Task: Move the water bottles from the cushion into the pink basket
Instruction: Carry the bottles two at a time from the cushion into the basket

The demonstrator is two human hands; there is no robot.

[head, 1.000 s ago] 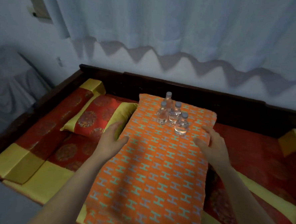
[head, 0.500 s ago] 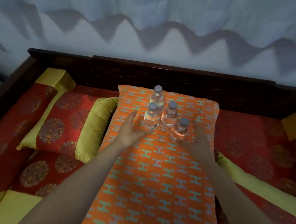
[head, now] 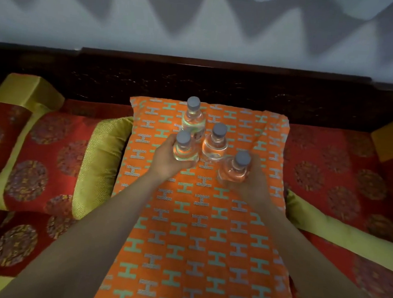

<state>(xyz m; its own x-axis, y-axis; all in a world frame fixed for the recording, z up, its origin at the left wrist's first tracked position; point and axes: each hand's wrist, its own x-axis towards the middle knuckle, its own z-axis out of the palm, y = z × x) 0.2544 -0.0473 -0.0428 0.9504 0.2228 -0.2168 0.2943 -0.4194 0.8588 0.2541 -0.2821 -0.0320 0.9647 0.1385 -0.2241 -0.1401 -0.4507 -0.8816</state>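
Several small clear water bottles with grey caps stand upright near the far end of the orange patterned cushion [head: 193, 229]. My left hand [head: 167, 162] is wrapped around the near-left bottle [head: 184, 148]. My right hand [head: 252, 182] is closed around the near-right bottle [head: 235, 170]. Two more bottles stand untouched: the middle bottle [head: 215, 142] and the far bottle [head: 192, 119]. No pink basket is in view.
The cushion lies on a red and yellow padded bench with a dark wooden backrest [head: 218, 81] against a pale wall. A red and yellow pillow [head: 49, 163] lies to the left, and a yellow bolster [head: 342, 233] runs along the right.
Both hands reached forward along the cushion and closed on the two nearest bottles. The camera moved closer and tilted down.
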